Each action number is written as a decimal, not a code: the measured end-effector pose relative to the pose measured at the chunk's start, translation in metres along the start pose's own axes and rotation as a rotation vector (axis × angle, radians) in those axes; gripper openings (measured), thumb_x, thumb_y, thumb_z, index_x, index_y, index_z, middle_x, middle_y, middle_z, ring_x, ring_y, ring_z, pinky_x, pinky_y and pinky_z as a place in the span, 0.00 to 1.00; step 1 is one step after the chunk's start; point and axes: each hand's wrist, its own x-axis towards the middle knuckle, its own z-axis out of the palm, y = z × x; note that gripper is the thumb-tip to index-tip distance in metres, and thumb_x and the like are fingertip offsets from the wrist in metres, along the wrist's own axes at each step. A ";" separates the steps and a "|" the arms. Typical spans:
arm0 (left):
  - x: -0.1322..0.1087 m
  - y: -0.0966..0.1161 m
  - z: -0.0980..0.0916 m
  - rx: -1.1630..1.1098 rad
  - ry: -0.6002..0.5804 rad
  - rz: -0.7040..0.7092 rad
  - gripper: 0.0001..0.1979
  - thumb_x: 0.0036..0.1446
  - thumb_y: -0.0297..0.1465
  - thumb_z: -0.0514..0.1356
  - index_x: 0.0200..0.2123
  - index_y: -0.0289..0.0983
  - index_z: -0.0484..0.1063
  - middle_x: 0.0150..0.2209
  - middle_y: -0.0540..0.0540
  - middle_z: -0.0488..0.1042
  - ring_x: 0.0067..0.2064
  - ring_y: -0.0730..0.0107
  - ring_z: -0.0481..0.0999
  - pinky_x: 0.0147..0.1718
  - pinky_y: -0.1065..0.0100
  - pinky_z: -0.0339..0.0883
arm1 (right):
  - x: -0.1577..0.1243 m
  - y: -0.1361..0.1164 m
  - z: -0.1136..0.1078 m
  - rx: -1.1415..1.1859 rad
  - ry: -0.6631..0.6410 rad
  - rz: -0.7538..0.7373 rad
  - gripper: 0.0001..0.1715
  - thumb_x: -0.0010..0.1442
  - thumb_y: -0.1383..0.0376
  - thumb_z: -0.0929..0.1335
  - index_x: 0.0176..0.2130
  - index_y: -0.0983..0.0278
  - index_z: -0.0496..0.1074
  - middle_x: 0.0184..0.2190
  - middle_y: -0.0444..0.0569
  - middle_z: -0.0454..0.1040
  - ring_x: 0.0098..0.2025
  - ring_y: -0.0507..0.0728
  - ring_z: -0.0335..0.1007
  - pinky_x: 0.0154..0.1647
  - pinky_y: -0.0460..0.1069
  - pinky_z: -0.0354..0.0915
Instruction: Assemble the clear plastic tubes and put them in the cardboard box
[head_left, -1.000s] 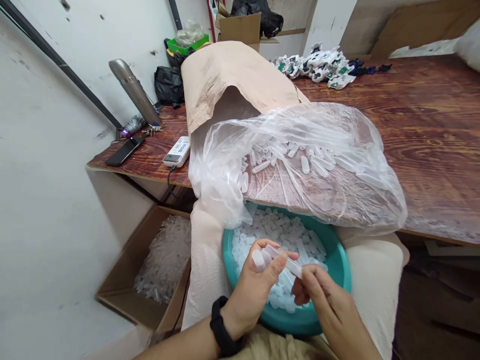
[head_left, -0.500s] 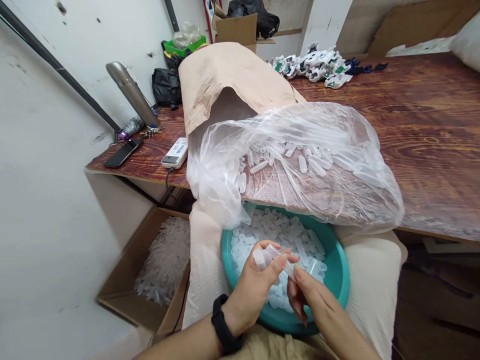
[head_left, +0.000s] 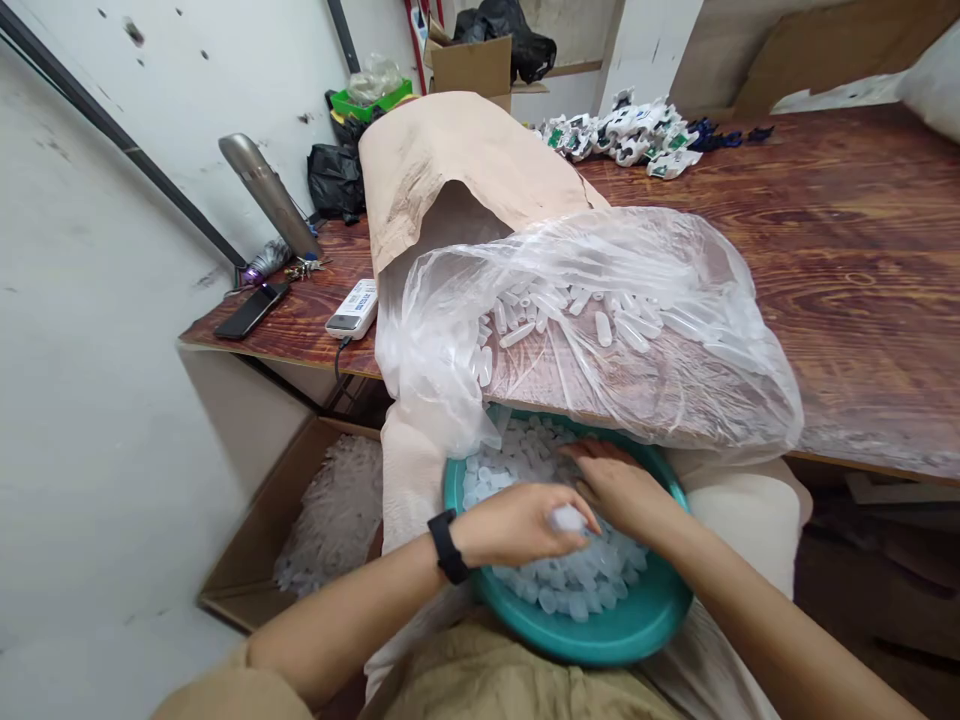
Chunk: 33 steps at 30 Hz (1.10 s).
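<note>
My left hand (head_left: 517, 525) is closed around a translucent white plastic tube (head_left: 568, 518), its rounded end showing between thumb and fingers. It hovers over the teal basin (head_left: 600, 637). My right hand (head_left: 611, 485) reaches into the basin on the far right side, fingers stretched toward the small translucent caps (head_left: 517, 450); the fingertips are partly hidden among the pieces. Nothing shows in that hand. The basin rests on my lap and is full of these caps and short tubes.
A clear plastic bag (head_left: 675, 390) holding more tubes lies at the table edge, inside a paper sack (head_left: 457, 140). A cardboard box (head_left: 247, 570) of clear pieces stands low left. Phone (head_left: 251, 310), power bank (head_left: 352, 308) and metal flask (head_left: 270, 195) sit on the table's left.
My hands have come apart. The right one has let go of the tube held between them and moved away into the caps. My left hand still holds a tube, now turned more palm-inward.
</note>
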 end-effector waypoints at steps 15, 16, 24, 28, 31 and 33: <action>-0.001 0.000 0.008 0.196 0.059 -0.032 0.13 0.53 0.39 0.67 0.39 0.39 0.76 0.35 0.46 0.76 0.35 0.62 0.76 0.33 0.67 0.64 | 0.007 0.003 0.004 0.206 0.067 -0.014 0.11 0.67 0.68 0.64 0.44 0.64 0.76 0.45 0.54 0.77 0.44 0.58 0.76 0.48 0.54 0.71; -0.005 0.003 0.005 0.019 0.079 -0.123 0.14 0.54 0.40 0.66 0.40 0.39 0.76 0.32 0.48 0.75 0.33 0.65 0.75 0.31 0.69 0.63 | 0.002 0.003 0.002 0.270 0.090 -0.013 0.12 0.67 0.67 0.64 0.45 0.63 0.77 0.45 0.55 0.77 0.44 0.59 0.76 0.47 0.53 0.71; -0.019 0.011 -0.003 -0.858 0.086 -0.319 0.30 0.48 0.44 0.71 0.52 0.37 0.73 0.32 0.47 0.77 0.23 0.76 0.69 0.26 0.71 0.64 | -0.056 -0.017 -0.010 0.785 0.169 0.100 0.22 0.65 0.50 0.66 0.48 0.61 0.78 0.44 0.52 0.81 0.45 0.61 0.79 0.44 0.53 0.76; -0.023 0.014 0.000 -0.786 0.059 -0.351 0.25 0.44 0.44 0.73 0.43 0.36 0.76 0.27 0.50 0.75 0.25 0.74 0.70 0.27 0.71 0.64 | -0.073 -0.028 -0.017 1.016 0.282 0.175 0.21 0.57 0.52 0.74 0.47 0.59 0.79 0.45 0.52 0.79 0.46 0.61 0.77 0.46 0.53 0.76; -0.029 0.018 0.000 -0.623 0.038 -0.341 0.20 0.46 0.43 0.71 0.40 0.37 0.77 0.24 0.52 0.73 0.26 0.72 0.70 0.28 0.71 0.62 | -0.079 -0.034 -0.026 0.963 0.286 0.051 0.16 0.59 0.53 0.73 0.44 0.58 0.80 0.42 0.52 0.78 0.44 0.60 0.78 0.41 0.50 0.77; -0.034 0.021 0.000 -0.415 0.078 -0.251 0.17 0.50 0.43 0.69 0.40 0.39 0.79 0.28 0.50 0.75 0.29 0.70 0.72 0.30 0.71 0.62 | -0.083 -0.037 -0.030 0.892 0.271 -0.035 0.13 0.61 0.54 0.71 0.42 0.56 0.80 0.40 0.51 0.78 0.41 0.59 0.78 0.37 0.48 0.77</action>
